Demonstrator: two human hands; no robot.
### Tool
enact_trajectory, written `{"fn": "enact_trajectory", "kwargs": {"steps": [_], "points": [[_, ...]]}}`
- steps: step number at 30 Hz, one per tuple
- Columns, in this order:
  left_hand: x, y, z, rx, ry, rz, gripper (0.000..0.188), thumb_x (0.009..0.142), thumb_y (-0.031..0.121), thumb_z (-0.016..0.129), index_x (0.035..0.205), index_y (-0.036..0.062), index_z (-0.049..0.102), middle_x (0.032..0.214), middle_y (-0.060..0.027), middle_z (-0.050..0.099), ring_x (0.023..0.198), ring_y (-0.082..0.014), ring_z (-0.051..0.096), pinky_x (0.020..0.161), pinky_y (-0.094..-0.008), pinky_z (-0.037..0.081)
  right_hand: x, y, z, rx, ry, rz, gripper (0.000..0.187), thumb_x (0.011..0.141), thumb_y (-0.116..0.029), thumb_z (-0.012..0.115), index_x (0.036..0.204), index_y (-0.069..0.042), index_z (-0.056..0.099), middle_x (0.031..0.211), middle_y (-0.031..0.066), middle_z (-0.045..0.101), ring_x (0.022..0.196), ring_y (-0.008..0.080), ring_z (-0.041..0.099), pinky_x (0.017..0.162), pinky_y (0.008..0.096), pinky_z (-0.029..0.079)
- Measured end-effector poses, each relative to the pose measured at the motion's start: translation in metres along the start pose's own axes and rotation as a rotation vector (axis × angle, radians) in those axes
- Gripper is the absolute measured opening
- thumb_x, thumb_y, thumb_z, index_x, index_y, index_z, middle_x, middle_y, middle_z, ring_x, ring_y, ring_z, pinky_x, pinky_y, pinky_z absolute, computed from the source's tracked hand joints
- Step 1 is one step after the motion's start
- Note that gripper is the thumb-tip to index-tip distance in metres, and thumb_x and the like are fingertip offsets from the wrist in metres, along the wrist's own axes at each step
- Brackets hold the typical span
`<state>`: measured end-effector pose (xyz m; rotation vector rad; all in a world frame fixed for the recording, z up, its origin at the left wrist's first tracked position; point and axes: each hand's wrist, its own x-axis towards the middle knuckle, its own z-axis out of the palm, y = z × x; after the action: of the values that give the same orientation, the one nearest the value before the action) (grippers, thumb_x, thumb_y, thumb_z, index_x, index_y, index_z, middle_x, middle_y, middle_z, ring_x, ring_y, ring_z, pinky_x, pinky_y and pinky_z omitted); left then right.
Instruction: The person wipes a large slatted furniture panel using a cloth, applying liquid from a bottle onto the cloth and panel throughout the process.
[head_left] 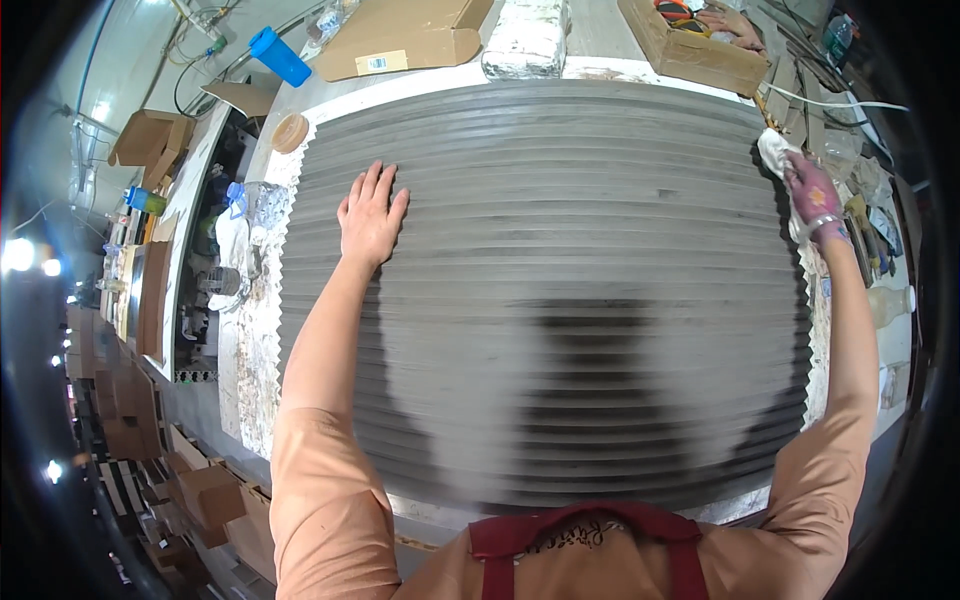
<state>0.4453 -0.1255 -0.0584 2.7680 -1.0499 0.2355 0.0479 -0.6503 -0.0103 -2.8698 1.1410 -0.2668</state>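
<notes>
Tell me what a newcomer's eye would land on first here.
The big grey ribbed panel fills the middle of the bench. The left hand lies flat and open on its upper left part, while the right hand, in a stained glove, presses a white cloth at its far right edge.

Single view, head-worn fisheye, left one of side-by-side pair. Looks steeply down from above person's chest onto workbench. Faces forward across grey ribbed panel [560, 250], which fills centre of frame. Close in: own apron [580, 545] and shoulders crowd lower edge, forearms rising from there, left hand [370, 215] and right hand [815, 200] near mid-height. Straight ridges bow toward rim. Dark vignette rings edges. Bench clutter and cardboard box [400, 40] squeezed at top, shelving at left.
</notes>
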Motion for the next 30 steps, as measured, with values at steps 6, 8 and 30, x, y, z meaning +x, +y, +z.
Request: {"fn": "enact_trajectory", "kwargs": {"steps": [6, 8, 30], "points": [[-0.005, -0.002, 0.002, -0.003, 0.002, 0.001, 0.052, 0.095, 0.047, 0.039, 0.14, 0.0208, 0.04, 0.15, -0.0038, 0.033, 0.137, -0.0259, 0.03, 0.108, -0.0509, 0.024, -0.154, -0.05, -0.057, 0.263, 0.121, -0.071, 0.04, 0.091, -0.028, 0.059, 0.122, -0.003, 0.059, 0.124, 0.0193, 0.059, 0.125, 0.0336, 0.048, 0.107, 0.0388, 0.032], [-0.003, -0.002, 0.004, 0.009, 0.0, 0.007, 0.052, 0.095, 0.047, 0.039, 0.14, 0.0221, 0.04, 0.15, -0.0033, 0.033, 0.137, -0.0251, 0.03, 0.108, -0.0515, 0.024, -0.214, -0.056, -0.062, 0.334, 0.061, 0.045, 0.042, 0.09, -0.029, 0.061, 0.122, -0.002, 0.059, 0.122, 0.0181, 0.06, 0.123, 0.0335, 0.049, 0.107, 0.0394, 0.032], [-0.286, 0.19, -0.113, -0.184, -0.363, 0.72, 0.09, 0.075, 0.042, 0.071, 0.145, 0.0059, 0.028, 0.152, -0.0142, 0.026, 0.139, -0.0345, 0.026, 0.109, -0.0566, 0.02, -0.415, -0.045, -0.103, 0.553, 0.337, 0.351, 0.04, 0.09, -0.024, 0.06, 0.122, -0.001, 0.058, 0.121, 0.0151, 0.06, 0.117, 0.0276, 0.053, 0.102, 0.0339, 0.038]]}}
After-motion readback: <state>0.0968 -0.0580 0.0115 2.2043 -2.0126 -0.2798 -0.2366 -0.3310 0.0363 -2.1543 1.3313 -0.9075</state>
